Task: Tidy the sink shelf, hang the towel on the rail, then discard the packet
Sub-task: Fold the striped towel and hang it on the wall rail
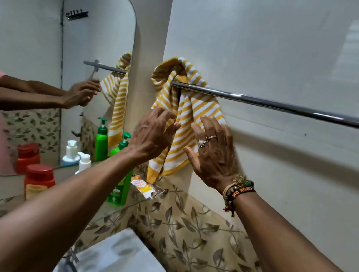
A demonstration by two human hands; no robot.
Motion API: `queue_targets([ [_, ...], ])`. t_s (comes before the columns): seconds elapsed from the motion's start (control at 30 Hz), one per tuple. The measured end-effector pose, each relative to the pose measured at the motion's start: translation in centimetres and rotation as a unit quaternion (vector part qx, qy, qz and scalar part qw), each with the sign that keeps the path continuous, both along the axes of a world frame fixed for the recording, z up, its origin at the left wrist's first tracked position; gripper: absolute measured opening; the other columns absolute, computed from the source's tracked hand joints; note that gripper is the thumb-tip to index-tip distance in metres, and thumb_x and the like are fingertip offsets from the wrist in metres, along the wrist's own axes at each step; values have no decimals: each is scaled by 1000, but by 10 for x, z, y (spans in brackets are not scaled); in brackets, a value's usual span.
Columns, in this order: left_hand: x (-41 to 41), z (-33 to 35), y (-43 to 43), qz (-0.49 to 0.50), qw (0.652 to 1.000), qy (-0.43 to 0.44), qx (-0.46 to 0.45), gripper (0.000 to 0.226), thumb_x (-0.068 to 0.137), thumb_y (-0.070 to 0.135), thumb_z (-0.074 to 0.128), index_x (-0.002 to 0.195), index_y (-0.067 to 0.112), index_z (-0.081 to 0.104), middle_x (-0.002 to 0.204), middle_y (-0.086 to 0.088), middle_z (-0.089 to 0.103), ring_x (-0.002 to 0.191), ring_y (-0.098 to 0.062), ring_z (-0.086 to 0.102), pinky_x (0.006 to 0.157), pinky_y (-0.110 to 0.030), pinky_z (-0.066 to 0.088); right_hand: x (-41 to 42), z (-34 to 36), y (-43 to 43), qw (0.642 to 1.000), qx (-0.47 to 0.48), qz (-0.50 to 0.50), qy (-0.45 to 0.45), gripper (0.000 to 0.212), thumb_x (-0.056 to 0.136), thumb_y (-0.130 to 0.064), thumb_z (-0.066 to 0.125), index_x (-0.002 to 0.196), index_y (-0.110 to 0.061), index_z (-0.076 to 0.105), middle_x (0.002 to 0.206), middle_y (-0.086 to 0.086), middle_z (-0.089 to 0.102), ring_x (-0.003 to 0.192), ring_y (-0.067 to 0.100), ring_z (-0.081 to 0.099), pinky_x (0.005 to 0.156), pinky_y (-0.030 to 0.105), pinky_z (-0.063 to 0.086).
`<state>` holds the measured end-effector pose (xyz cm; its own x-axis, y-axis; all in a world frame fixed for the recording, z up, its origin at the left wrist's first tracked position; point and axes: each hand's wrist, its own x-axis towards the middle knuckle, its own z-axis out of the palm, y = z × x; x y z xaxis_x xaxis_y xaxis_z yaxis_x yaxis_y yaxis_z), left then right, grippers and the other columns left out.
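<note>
Towel (187,111) bunched at left end of rail (275,104) — left hand (152,135), right hand (214,158) touch it, fingers (209,123) straight.

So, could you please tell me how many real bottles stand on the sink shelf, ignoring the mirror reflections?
3: a red bottle leftmost, a white pump bottle in the middle, and a green pump bottle rightmost, partly behind the left arm. That arm may hide others.

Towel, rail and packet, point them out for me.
towel (190,109), head view, striped hanging part between the hands.
rail (275,105), head view, middle of the bar.
packet (142,185), head view, its orange printed face.
</note>
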<state>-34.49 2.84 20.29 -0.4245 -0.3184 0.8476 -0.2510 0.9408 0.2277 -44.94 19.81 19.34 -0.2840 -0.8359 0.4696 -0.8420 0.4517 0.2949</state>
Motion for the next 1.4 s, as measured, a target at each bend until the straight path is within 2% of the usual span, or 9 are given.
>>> queue_targets([
  [0.1, -14, 15, -1, -22, 999, -2, -23, 34, 97, 36, 55, 119, 11, 62, 116, -11, 60, 101, -27, 57, 78, -31, 41, -8, 12, -7, 985, -143, 21, 96, 57, 95, -48, 51, 140, -13, 51, 146, 16, 46, 140, 34, 36, 116, 49, 27],
  [0.23, -29, 35, 5, -43, 999, 7, -26, 33, 97, 33, 55, 121, 10, 60, 117, -12, 57, 105, -28, 53, 82, -36, 43, -14, 30, -3, 968, -211, 31, 135, 60, 86, -46, 65, 133, -10, 55, 141, 18, 52, 134, 32, 34, 112, 50, 30],
  [0.4, -44, 59, 4, -57, 998, 27, 5, 34, 97, 33, 54, 122, 11, 58, 123, -14, 53, 114, -31, 49, 96, -41, 41, -17, 53, 3, 961, -200, -15, 193, 58, 90, -48, 54, 134, -9, 55, 134, 18, 57, 127, 36, 51, 111, 46, 28],
  [0.57, -57, 80, -4, -64, 993, 54, 86, 38, 99, 36, 49, 125, 10, 55, 126, -13, 50, 119, -29, 46, 101, -37, 35, -20, 77, -1, 967, -159, -81, 181, 65, 95, -53, 42, 144, -11, 44, 149, 15, 44, 139, 32, 37, 117, 50, 24],
  [0.7, -67, 96, -11, -58, 987, 62, 138, 43, 99, 41, 47, 128, 10, 51, 131, -15, 49, 124, -32, 43, 105, -40, 33, -19, 88, -8, 965, -166, -70, 190, 60, 95, -48, 46, 137, -6, 51, 142, 21, 50, 134, 36, 44, 116, 52, 27],
  [0.83, -76, 106, -18, -48, 982, 61, 170, 44, 97, 45, 47, 125, 11, 50, 128, -15, 51, 123, -34, 45, 103, -43, 34, -32, 102, -20, 976, -128, -84, 155, 69, 102, -51, 29, 156, -11, 15, 164, 12, 7, 151, 25, 0, 119, 43, -11],
  [0.9, -81, 112, -20, -43, 975, 71, 205, 48, 95, 48, 49, 124, 10, 48, 128, -15, 53, 124, -35, 45, 103, -46, 35, -35, 106, -26, 976, -122, -100, 148, 71, 102, -54, 26, 156, -11, 12, 165, 10, 3, 152, 25, -5, 118, 43, -16],
  [1.23, -95, 132, -26, -13, 936, 124, 330, 72, 81, 66, 57, 123, 7, 51, 130, -13, 56, 127, -35, 44, 106, -47, 37, -33, 110, -40, 963, -133, -134, 193, 72, 100, -57, 27, 147, -4, 36, 151, 20, 39, 145, 36, 27, 119, 54, 7],
  [1.4, -94, 143, -35, -21, 916, 132, 378, 32, 79, 34, 61, 96, 8, 67, 109, -12, 67, 106, -33, 61, 93, -41, 52, -35, 113, -44, 961, -148, -131, 192, 69, 99, -58, 24, 140, -5, 42, 134, 15, 52, 120, 33, 47, 105, 50, 29],
])
